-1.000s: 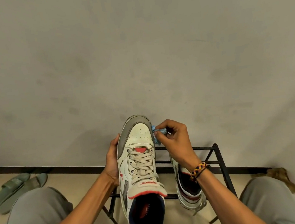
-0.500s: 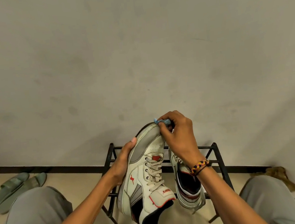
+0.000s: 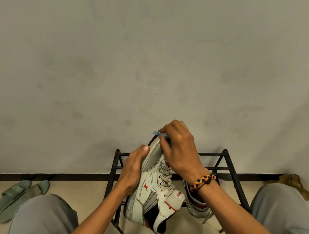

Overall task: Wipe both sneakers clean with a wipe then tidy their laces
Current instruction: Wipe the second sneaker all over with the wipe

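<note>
- Left hand point(image 3: 134, 169) grips the sneaker point(image 3: 154, 186), held tilted above the rack point(image 3: 233, 177).
- Right hand point(image 3: 180, 152) pinches the blue wipe point(image 3: 158, 133) against its toe.
- Second sneaker point(image 3: 197, 204) sits on the rack's front edge.

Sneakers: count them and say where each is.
2. One sneaker is held by the left hand; the other sits on the rack, partly hidden behind the right wrist.

two white sneakers: one held up point(image 3: 154, 192), one on the rack point(image 3: 196, 204). one blue wipe point(image 3: 158, 133). one black metal shoe rack point(image 3: 230, 167). two green slides on the floor point(image 3: 14, 196). two hands, left point(image 3: 134, 167) and right point(image 3: 180, 148). one braided bracelet point(image 3: 202, 181).
</note>
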